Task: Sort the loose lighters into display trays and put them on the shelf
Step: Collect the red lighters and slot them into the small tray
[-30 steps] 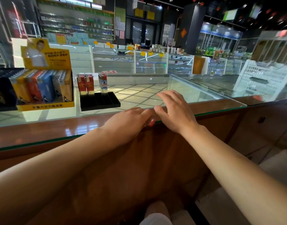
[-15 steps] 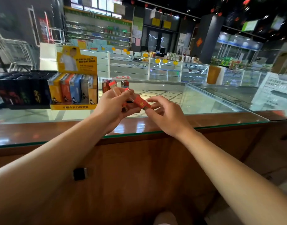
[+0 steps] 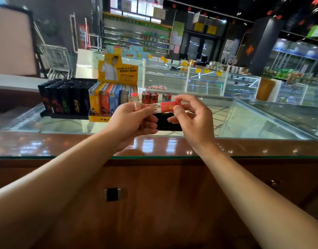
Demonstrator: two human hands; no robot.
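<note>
The left hand (image 3: pixel 132 118) grips a blurred clear lighter with a red cap (image 3: pixel 136 102). The right hand (image 3: pixel 190 117) pinches a small red rectangular lighter (image 3: pixel 170 106), both hiding much of the black display tray (image 3: pixel 168 121) on the glass-topped desk (image 3: pixel 244 123).

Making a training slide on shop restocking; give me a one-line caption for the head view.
Left hand and right hand each hold a red lighter above the black tray on the glass counter.

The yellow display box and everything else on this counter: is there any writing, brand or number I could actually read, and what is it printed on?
None can be quoted for certain.
Yellow display box: rows of Chinese characters on its header card and front strip, too blurred to read.
Red lighter held by the right hand: small gold mark, unreadable.
Black lighters in their tray: coloured motifs, no legible words.
Yellow round tags and posters behind: too small to read.
</note>
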